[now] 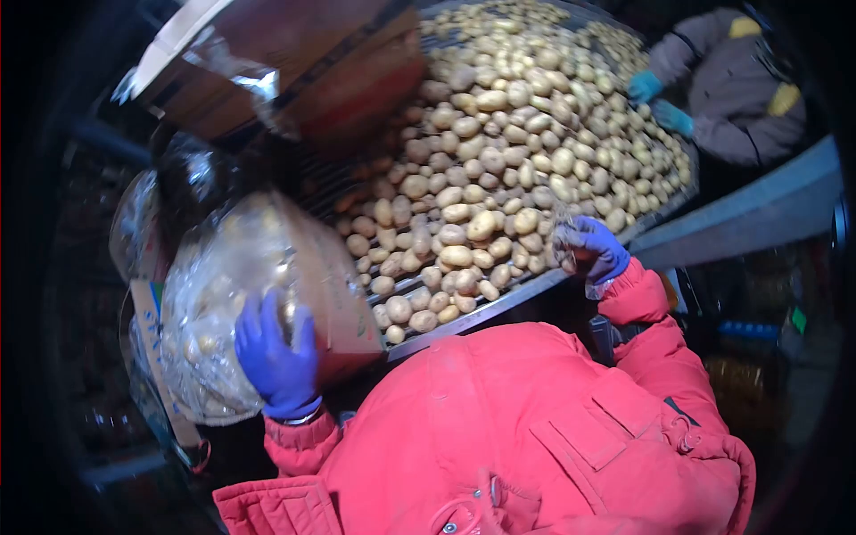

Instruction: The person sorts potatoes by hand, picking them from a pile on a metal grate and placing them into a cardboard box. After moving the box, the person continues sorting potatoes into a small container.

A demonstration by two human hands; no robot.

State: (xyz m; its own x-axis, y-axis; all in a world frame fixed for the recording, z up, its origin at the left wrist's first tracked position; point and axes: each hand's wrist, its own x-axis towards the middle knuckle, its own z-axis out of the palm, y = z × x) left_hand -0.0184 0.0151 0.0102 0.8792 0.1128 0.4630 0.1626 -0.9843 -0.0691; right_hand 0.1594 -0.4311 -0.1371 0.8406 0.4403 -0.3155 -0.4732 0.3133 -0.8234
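My left hand (276, 361), in a purple-blue glove, has its fingers spread over a clear plastic liner (201, 357) at a cardboard box (325, 276). Whether it touches the plastic is hard to tell. Potatoes show dimly through the liner. My right hand (599, 248), gloved alike, is closed on a greyish clump of what looks like dry plant debris (563, 241), above the near edge of the sorting table. Beside it lie many loose potatoes (481, 223), some touching, spread over dark bars.
A metal rail (486, 312) runs along the sorting table's near side. Another large cardboard box (294, 71) stands at the far left. Across the potatoes, a co-worker (744, 89) in teal gloves reaches in. A grey beam (749, 209) slants off at right.
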